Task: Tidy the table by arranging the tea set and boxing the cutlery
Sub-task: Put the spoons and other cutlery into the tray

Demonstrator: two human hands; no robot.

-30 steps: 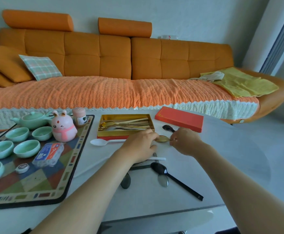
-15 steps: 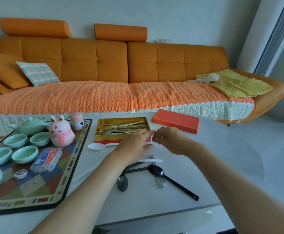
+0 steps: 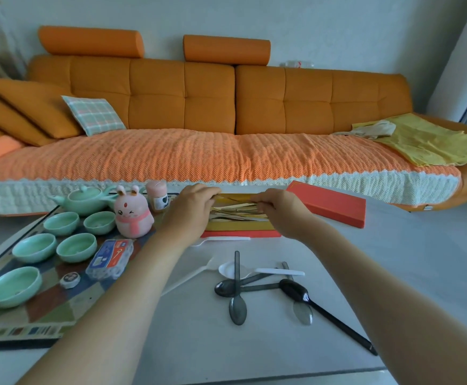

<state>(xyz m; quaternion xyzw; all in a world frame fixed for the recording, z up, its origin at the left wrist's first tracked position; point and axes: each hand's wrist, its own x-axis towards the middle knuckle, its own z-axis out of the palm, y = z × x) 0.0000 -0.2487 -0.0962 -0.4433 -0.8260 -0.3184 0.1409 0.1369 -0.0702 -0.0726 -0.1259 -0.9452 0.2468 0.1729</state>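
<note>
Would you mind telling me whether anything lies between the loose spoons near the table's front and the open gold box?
Only a white plastic spoon lies flat before the gold box. Both hands, left hand and right hand, hover over the box itself. Otherwise nothing visible blocks the dark spoons.

Bare table point(image 3: 393, 273) right of spoon cluster point(image 3: 257, 284), crowded tea mat point(image 3: 18, 326) left, red lid point(image 3: 329, 205) beside gold box point(image 3: 237, 225)

The left hand point(image 3: 190, 208) and right hand point(image 3: 278, 208) cover much of the gold-lined box point(image 3: 237, 225), so what the fingers pinch is unclear. The patterned mat point(image 3: 18, 329) runs off the left edge, and the white spoon point(image 3: 221, 239) shows only its handle beside the left wrist
</note>
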